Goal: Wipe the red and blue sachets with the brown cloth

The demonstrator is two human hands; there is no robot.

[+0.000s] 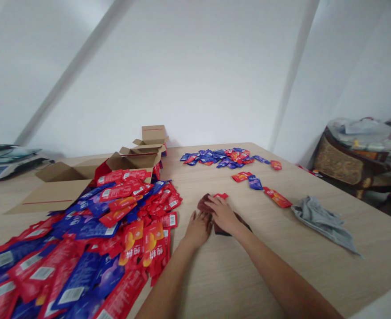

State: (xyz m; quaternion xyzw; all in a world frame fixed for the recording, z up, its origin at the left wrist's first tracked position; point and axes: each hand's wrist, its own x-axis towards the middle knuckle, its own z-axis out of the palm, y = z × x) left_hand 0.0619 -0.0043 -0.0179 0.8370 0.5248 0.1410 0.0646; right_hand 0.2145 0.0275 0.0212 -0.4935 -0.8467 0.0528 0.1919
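Note:
At the middle of the table, my right hand (224, 215) lies over a dark brown cloth (205, 202), fingers closed down on its bunched far-left part. The cloth's dark end spreads out beneath my right wrist. Close against it on the left is my left hand (198, 227), its fingers bent in at the near edge of the cloth. A red packet (221, 195) pokes out just beyond my right fingers; most of it is hidden. Whether my left fingers also touch this packet cannot be made out.
A large heap of red and blue packets (115, 221) covers the left side. Behind it stand open cardboard boxes (54, 190). A smaller packet pile (218, 157) lies at the back. Single packets (277, 197) and a grey cloth (325, 223) lie to the right.

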